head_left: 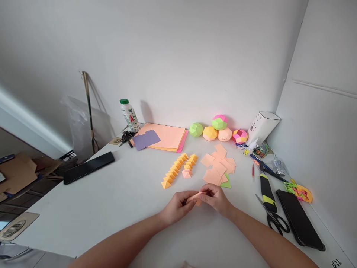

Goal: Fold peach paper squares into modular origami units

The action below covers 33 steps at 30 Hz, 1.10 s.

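Both my hands meet at the middle of the white table point(111, 201), pinching one small peach paper piece point(195, 196) between them. My left hand point(177, 206) grips its left end with curled fingers. My right hand point(216, 198) grips the right end, fingers closed. Just beyond lie a loose pile of peach paper squares point(219, 165) over a green square point(227, 183), two rows of folded orange paper units point(180, 166), and one folded pink unit point(186, 173).
Several paper polyhedron balls point(219, 128) sit by the wall with a stack of coloured sheets point(164, 137), a bottle point(129, 114) and keys point(126, 137). At right lie scissors point(275, 219), a utility knife point(266, 188), a phone point(299, 219), a glue bottle point(250, 147). A black bar point(89, 167) lies left.
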{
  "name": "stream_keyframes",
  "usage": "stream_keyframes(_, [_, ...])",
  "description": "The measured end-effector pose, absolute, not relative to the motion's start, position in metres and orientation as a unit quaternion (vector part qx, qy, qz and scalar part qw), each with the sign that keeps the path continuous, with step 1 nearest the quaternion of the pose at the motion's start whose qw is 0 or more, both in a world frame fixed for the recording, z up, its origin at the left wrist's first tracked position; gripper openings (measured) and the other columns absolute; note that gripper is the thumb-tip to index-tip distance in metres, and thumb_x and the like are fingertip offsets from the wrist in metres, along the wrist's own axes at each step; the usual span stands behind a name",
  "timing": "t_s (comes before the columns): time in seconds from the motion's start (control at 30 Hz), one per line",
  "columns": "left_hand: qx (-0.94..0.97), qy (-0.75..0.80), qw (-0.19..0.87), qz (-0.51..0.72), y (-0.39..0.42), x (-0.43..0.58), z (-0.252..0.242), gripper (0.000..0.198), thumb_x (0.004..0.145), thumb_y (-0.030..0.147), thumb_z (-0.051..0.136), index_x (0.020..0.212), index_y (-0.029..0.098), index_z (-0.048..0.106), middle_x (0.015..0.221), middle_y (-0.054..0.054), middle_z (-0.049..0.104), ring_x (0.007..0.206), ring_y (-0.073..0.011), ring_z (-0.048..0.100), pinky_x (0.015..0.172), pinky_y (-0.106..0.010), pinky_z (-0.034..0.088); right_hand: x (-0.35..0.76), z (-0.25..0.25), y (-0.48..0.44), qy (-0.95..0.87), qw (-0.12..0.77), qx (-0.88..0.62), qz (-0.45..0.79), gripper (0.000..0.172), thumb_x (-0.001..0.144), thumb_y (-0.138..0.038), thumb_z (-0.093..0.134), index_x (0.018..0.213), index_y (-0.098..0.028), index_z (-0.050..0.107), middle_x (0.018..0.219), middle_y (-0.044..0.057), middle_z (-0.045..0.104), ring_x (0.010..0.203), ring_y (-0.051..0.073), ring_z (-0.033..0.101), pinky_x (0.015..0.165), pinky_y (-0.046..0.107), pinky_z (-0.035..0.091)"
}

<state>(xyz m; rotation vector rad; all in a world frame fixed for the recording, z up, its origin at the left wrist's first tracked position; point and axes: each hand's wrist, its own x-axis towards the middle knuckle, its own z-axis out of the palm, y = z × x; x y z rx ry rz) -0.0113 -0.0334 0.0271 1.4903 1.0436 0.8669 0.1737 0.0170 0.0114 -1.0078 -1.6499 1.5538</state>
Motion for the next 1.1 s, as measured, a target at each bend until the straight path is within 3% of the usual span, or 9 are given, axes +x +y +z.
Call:
stream_keyframes(0.17, [0.638,0.438,0.525,0.355,-0.033,-0.011,0.027,0.043,0.087,0.047,0.043,0.108,0.017,0.064,0.057,0.004,0.036,0.053,-0.01,0.024,0.048,-0.022,0.024,0.173,0.011,0.018,-0.622,0.332,-0.386,0.595,0.027,0.069,-0.041,0.071,0.077,-0.017,0.063,0.068,0.0,0.058,0.063,0.014,0.052,0.061,0.027,0.043])
stream_keyframes(0.53, [0.645,0.452,0.511,0.345,-0.033,-0.01,0.02,0.041,0.088,0.047,0.039,0.088,0.015,0.065,0.059,0.004,0.03,0.054,-0.01,0.023,0.049,-0.023,0.021,0.174,0.014,0.018,-0.618,0.333,-0.368,0.61,0.022,0.071,-0.037,0.071,0.072,-0.017,0.062,0.064,-0.001,0.055,0.06,0.012,0.049,0.058,0.026,0.041])
stream_keyframes(1.1, [0.652,0.444,0.512,0.341,-0.032,-0.01,0.019,0.042,0.089,0.046,0.039,0.081,0.012,0.064,0.057,0.005,0.025,0.053,-0.0087,0.021,0.047,-0.022,0.019,0.173,0.02,0.018,-0.62,0.322,-0.369,0.613,0.018,0.072,-0.033,0.069,0.067,-0.017,0.064,0.063,-0.002,0.054,0.06,0.012,0.047,0.058,0.024,0.039])
